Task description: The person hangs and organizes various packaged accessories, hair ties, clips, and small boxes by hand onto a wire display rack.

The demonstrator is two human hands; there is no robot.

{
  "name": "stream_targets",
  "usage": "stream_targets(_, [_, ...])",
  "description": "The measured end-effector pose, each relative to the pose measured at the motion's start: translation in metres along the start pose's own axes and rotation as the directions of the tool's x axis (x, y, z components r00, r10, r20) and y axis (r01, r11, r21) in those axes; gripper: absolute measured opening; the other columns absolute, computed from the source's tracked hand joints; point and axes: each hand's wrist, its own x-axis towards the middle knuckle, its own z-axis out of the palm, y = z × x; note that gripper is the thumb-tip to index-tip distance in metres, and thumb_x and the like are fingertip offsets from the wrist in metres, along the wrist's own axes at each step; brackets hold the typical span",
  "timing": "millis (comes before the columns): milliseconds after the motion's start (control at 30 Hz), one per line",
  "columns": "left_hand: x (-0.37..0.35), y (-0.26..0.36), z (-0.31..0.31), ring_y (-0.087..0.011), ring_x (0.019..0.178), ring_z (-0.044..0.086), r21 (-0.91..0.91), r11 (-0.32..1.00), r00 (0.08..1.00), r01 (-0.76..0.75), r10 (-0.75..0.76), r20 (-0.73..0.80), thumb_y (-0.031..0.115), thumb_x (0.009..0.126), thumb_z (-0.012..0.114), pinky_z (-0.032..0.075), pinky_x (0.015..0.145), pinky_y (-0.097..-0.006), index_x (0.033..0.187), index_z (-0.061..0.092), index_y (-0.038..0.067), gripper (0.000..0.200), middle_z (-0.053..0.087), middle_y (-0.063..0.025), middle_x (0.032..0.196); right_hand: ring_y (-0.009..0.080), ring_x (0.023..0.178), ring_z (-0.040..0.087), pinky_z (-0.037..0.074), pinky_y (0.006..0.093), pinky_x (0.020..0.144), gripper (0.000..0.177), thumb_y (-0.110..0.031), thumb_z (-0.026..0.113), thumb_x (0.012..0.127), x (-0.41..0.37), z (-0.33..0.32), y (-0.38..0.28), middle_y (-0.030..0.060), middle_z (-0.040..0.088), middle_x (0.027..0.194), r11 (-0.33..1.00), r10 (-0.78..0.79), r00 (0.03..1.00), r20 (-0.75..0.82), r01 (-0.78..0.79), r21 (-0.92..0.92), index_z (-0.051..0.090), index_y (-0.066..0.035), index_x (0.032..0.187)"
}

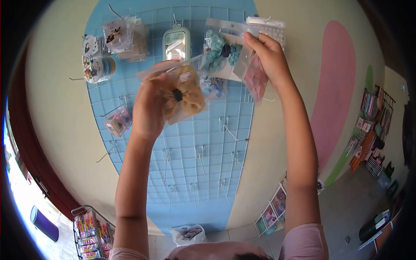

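My left hand (pixel 148 102) is closed on a clear packet with a mustard-yellow hair scrunchie (pixel 187 93), dark at its centre and bearing a small white label. Higher up on the right, my right hand (pixel 269 54) pinches the edge of a clear packet with a pink scrunchie (pixel 255 78). Beside that hand, a teal scrunchie (pixel 213 54) in a clear packet is at the upper part of the wire grid; its hook is hidden. Partly behind the yellow packet shows a blue and white patterned packet (pixel 213 86).
A wire grid (pixel 182 147) with several bare protruding hooks covers the blue wall. Packets of accessories (pixel 118 37), a pale green case (pixel 177 43) and pink boxes (pixel 118 121) hang on it. Below are a white plastic bag (pixel 188 234), a candy rack (pixel 91 232) and a shelf rack (pixel 271 214).
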Motion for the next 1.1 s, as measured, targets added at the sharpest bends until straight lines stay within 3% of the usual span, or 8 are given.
stream_targets(167, [0.0, 0.017, -0.01, -0.0203, 0.11, 0.056, 0.218, 0.975, 0.966, -0.037, 0.09, -0.24, 0.024, 0.092, 0.056, 0.041, 0.097, -0.0326, 0.122, 0.052, -0.002, 0.04, 0.059, -0.0117, 0.117, 0.0054, 0.066, 0.048, 0.04, 0.0218, 0.062, 0.036, -0.038, 0.065, 0.087, 0.015, -0.004, 0.008, -0.0028, 0.058, 0.072, 0.986, 0.106, 0.99, 0.089, -0.093, -0.14, 0.066, -0.001, 0.085])
stream_targets(267, [0.018, 0.025, -0.014, -0.017, 0.109, 0.056, 0.326, 0.942, 0.976, -0.079, 0.14, -0.166, 0.023, 0.091, 0.06, 0.042, 0.094, -0.0301, 0.122, 0.052, -0.001, 0.04, 0.06, -0.0092, 0.114, 0.0071, 0.063, 0.049, 0.041, 0.0226, 0.06, 0.037, -0.039, 0.065, 0.086, 0.02, 0.002, 0.009, -0.0014, 0.059, 0.071, 0.983, 0.12, 0.99, 0.071, -0.108, -0.147, 0.066, -0.001, 0.085])
stream_targets(300, [0.027, 0.026, -0.009, -0.0105, 0.088, 0.062, 0.329, 0.933, 0.961, -0.148, 0.214, -0.175, 0.025, 0.088, 0.067, 0.048, 0.077, -0.0239, 0.109, 0.059, 0.0, 0.033, 0.065, -0.0052, 0.097, 0.0078, 0.062, 0.05, 0.041, 0.023, 0.059, 0.037, -0.039, 0.065, 0.086, 0.022, 0.002, 0.009, -0.0008, 0.059, 0.07, 0.98, 0.118, 0.991, 0.056, -0.108, -0.166, 0.066, -0.001, 0.085])
stream_targets(600, [0.079, 0.024, -0.003, -0.0104, 0.079, 0.061, 0.556, 0.83, 0.98, -0.046, 0.144, -0.134, 0.03, 0.085, 0.069, 0.049, 0.073, -0.025, 0.099, 0.064, 0.001, 0.033, 0.066, -0.0054, 0.088, 0.0116, 0.067, 0.059, 0.047, 0.025, 0.064, 0.041, -0.042, 0.065, 0.085, 0.026, 0.002, 0.018, 0.0045, 0.064, 0.076, 0.944, 0.327, 0.94, 0.095, -0.319, -0.086, 0.067, -0.002, 0.094])
stream_targets(700, [0.097, 0.001, 0.008, -0.0113, 0.082, 0.062, 0.601, 0.799, 0.991, -0.015, 0.09, -0.095, 0.031, 0.086, 0.068, 0.05, 0.076, -0.0254, 0.103, 0.063, 0.0, 0.035, 0.066, -0.0067, 0.092, 0.0119, 0.072, 0.06, 0.048, 0.0259, 0.069, 0.049, -0.049, 0.063, 0.084, 0.031, -0.002, 0.029, 0.0065, 0.066, 0.082, 0.904, 0.389, 0.92, 0.049, -0.371, -0.212, 0.067, -0.001, 0.093])
stream_targets(900, [0.112, -0.029, 0.035, -0.0124, 0.078, 0.063, 0.583, 0.813, 0.994, -0.013, 0.077, -0.084, 0.029, 0.086, 0.068, 0.053, 0.07, -0.0244, 0.102, 0.061, -0.002, 0.035, 0.066, -0.0083, 0.091, 0.0119, 0.078, 0.059, 0.046, 0.0252, 0.075, 0.064, -0.061, 0.057, 0.084, 0.02, -0.011, 0.017, 0.0064, 0.066, 0.085, 0.969, 0.153, 0.942, -0.298, -0.202, -0.141, 0.069, 0.001, 0.095])
stream_targets(1000, [0.12, -0.042, 0.036, -0.0154, 0.071, 0.064, 0.566, 0.821, 0.987, -0.076, 0.143, -0.076, 0.024, 0.085, 0.067, 0.053, 0.061, -0.0261, 0.101, 0.06, -0.005, 0.034, 0.065, -0.0101, 0.085, 0.0115, 0.075, 0.057, 0.046, 0.0253, 0.073, 0.061, -0.058, 0.059, 0.085, 0.017, -0.022, 0.004, 0.0045, 0.065, 0.081, 0.933, 0.254, 0.927, -0.278, -0.31, -0.184, 0.07, 0.001, 0.095])
stream_targets(1100, [0.128, -0.052, 0.033, -0.0169, 0.074, 0.064, 0.505, 0.859, 0.98, -0.087, 0.165, -0.113, 0.024, 0.085, 0.066, 0.052, 0.066, -0.027, 0.101, 0.06, -0.006, 0.035, 0.065, -0.011, 0.087, 0.0109, 0.069, 0.055, 0.046, 0.0256, 0.069, 0.055, -0.052, 0.063, 0.085, 0.013, -0.015, 0.0, 0.0021, 0.063, 0.073, 0.99, 0.061, 0.959, -0.278, -0.093, -0.102, 0.07, 0.002, 0.088])
